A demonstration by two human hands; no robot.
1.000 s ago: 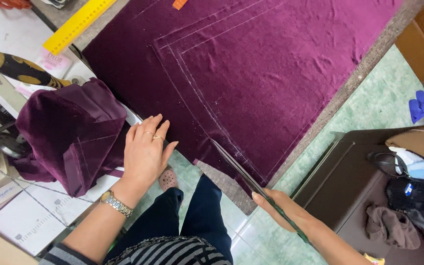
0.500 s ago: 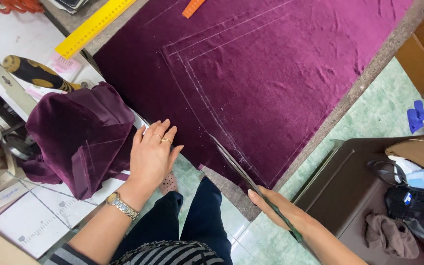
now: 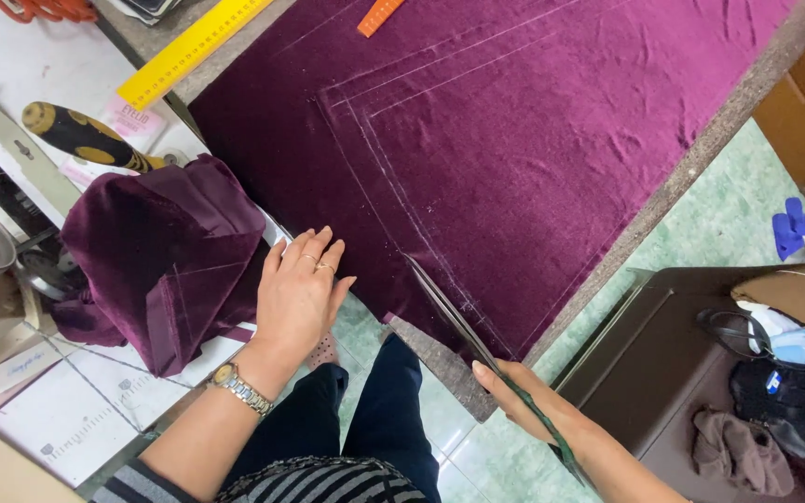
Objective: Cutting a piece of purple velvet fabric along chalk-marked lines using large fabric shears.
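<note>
The right hand [image 3: 538, 410] is closed around long scissors [image 3: 463, 326] cutting the purple velvet cloth [image 3: 533, 140], while the left hand [image 3: 298, 293] lies flat, fingers open, on its edge.

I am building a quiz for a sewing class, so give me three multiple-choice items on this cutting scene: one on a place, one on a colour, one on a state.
1. Where does the left hand rest?
A. on the near edge of the purple velvet cloth
B. on the yellow ruler
C. on the brown case

2. What colour are the lines marked on the cloth?
A. black
B. pale, chalk-like
C. green

3. How are the scissors in the right hand?
A. lying on the floor
B. hanging on a hook
C. blades at the cloth's edge by a marked line

Answers: 1 A, palm flat at the cloth's edge; 2 B, pale lines on the purple; 3 C, tips at the fabric.
</note>
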